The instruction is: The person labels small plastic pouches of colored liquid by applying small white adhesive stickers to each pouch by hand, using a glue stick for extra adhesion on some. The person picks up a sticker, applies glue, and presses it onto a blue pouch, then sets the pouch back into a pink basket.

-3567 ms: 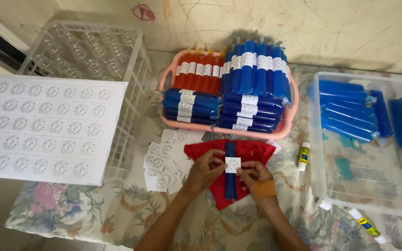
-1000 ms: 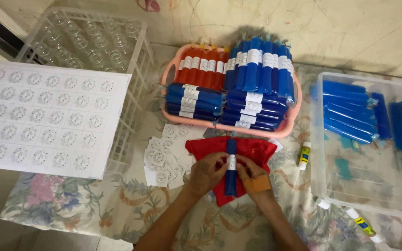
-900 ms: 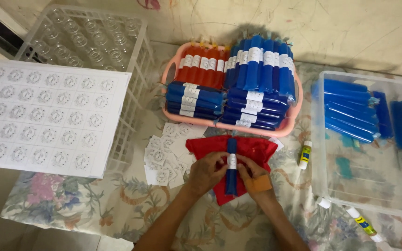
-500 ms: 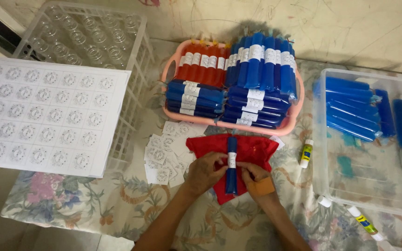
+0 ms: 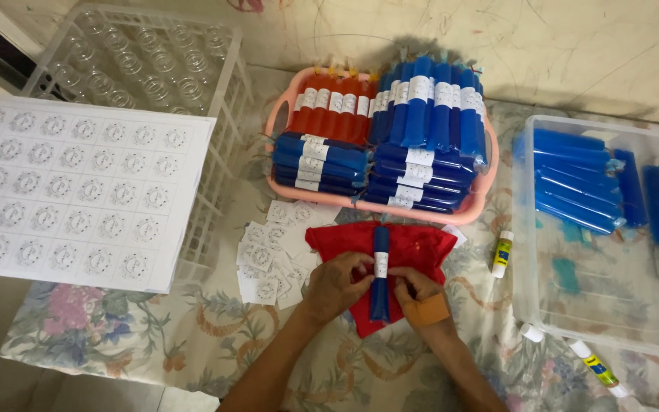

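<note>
**Blue tube pinched on the red cloth**

Blue tube (image 5: 380,273) lies upright on my red cloth (image 5: 413,252), in front of the pink basket (image 5: 482,200). My left hand (image 5: 337,281) and right hand (image 5: 415,285) both pinch it at its white label (image 5: 380,265), fingers closed on the tube from either side. Cut labels (image 5: 268,252) lie just left of the cloth, a glue stick (image 5: 502,254) to its right. The label sheet (image 5: 70,191) rests on the white crate (image 5: 215,99); the clear bin (image 5: 604,305) holds more blue tubes
</note>
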